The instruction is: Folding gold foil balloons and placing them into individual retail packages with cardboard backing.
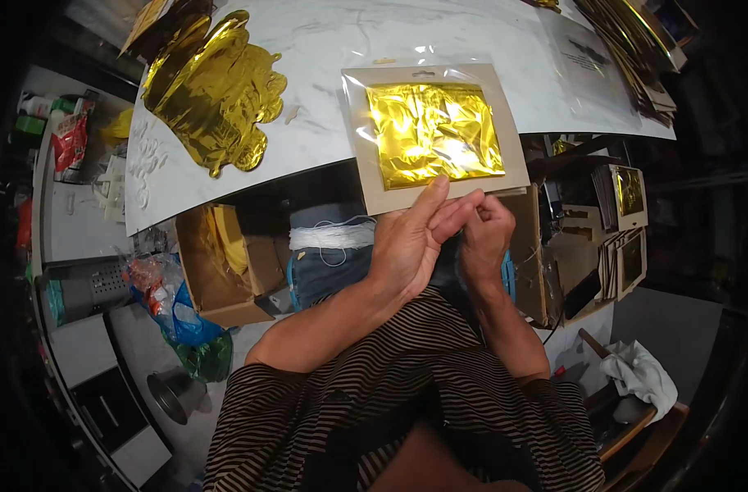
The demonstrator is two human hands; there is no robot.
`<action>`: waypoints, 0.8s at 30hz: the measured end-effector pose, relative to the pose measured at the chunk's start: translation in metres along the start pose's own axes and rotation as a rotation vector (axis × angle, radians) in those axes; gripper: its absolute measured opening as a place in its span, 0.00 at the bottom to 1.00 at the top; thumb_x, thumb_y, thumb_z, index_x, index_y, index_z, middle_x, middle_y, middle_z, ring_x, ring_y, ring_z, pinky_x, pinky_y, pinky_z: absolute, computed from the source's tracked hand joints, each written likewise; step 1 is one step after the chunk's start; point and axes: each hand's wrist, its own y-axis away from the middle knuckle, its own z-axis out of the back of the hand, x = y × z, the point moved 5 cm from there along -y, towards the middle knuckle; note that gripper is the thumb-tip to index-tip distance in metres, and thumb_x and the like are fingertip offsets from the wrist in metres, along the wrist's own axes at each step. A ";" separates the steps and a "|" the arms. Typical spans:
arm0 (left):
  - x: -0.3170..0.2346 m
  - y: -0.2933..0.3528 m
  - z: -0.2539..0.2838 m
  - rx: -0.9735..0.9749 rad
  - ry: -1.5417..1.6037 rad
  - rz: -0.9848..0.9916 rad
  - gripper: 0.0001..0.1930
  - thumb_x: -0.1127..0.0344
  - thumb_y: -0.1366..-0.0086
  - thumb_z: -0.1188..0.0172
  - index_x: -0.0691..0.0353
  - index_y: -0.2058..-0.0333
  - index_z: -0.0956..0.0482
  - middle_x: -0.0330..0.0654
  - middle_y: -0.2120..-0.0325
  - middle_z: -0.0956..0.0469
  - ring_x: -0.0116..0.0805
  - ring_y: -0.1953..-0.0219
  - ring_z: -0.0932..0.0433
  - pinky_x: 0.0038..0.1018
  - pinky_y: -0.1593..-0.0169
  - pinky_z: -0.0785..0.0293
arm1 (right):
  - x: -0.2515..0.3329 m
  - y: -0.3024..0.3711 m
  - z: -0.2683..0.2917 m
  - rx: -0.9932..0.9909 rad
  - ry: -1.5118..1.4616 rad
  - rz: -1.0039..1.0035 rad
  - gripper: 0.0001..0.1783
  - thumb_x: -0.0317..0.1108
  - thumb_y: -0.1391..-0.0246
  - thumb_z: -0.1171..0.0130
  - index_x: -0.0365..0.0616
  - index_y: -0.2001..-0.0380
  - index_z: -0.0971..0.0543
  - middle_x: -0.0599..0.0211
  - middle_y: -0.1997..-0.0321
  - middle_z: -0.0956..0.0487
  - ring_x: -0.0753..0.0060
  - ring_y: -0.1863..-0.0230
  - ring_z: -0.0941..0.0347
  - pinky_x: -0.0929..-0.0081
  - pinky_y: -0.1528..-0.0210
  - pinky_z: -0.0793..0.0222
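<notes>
A flat package (361,168), a beige card with a hanging slot in a clear plastic sleeve, lies tilted across the table's front edge. Folded shiny gold foil (435,135) fills the middle of its face. My left hand (406,250) grips the lower edge of the package, thumb on its front, other fingers reaching toward my right hand. Close beside it, just below the package's lower right corner, my right hand (486,234) is closed in a pinch. Whatever sits between those fingertips is too small or hidden to make out.
Flat gold foil balloons (218,102) are piled on the white marbled table (316,41) at left. Clear sleeves (583,70) and stacked cards (636,70) lie at right. Below stand cardboard boxes (226,307), one holding finished packages (628,197). White string (333,236) rests over my lap.
</notes>
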 end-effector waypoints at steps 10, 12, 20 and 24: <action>-0.001 0.008 -0.002 0.040 -0.010 -0.044 0.20 0.65 0.23 0.43 0.78 0.43 0.30 0.58 0.51 0.18 0.44 0.47 0.15 0.30 0.46 0.14 | 0.013 0.023 -0.004 0.159 -0.395 0.089 0.16 0.39 0.29 0.44 0.33 0.56 0.21 0.66 0.55 0.19 0.82 0.55 0.26 0.79 0.50 0.31; -0.002 0.005 0.000 0.014 -0.010 -0.021 0.20 0.65 0.23 0.44 0.78 0.43 0.31 0.57 0.49 0.20 0.45 0.47 0.16 0.29 0.46 0.14 | 0.025 0.018 -0.007 0.167 -0.549 0.041 0.22 0.46 0.27 0.50 0.32 0.53 0.24 0.63 0.52 0.24 0.80 0.54 0.30 0.76 0.48 0.32; -0.003 0.011 0.015 0.021 -0.101 0.143 0.24 0.58 0.22 0.44 0.77 0.42 0.29 0.58 0.45 0.22 0.47 0.42 0.19 0.36 0.39 0.19 | 0.002 0.003 0.007 0.022 -0.343 -0.050 0.18 0.40 0.31 0.37 0.40 0.73 0.18 0.80 0.74 0.26 0.89 0.72 0.39 0.83 0.70 0.44; -0.009 0.026 0.026 0.086 -0.337 0.483 0.24 0.54 0.20 0.48 0.75 0.45 0.25 0.61 0.48 0.19 0.50 0.48 0.15 0.40 0.43 0.17 | 0.005 0.002 0.004 -0.009 -0.379 -0.070 0.16 0.38 0.31 0.36 0.37 0.71 0.18 0.73 0.72 0.20 0.83 0.71 0.27 0.82 0.66 0.32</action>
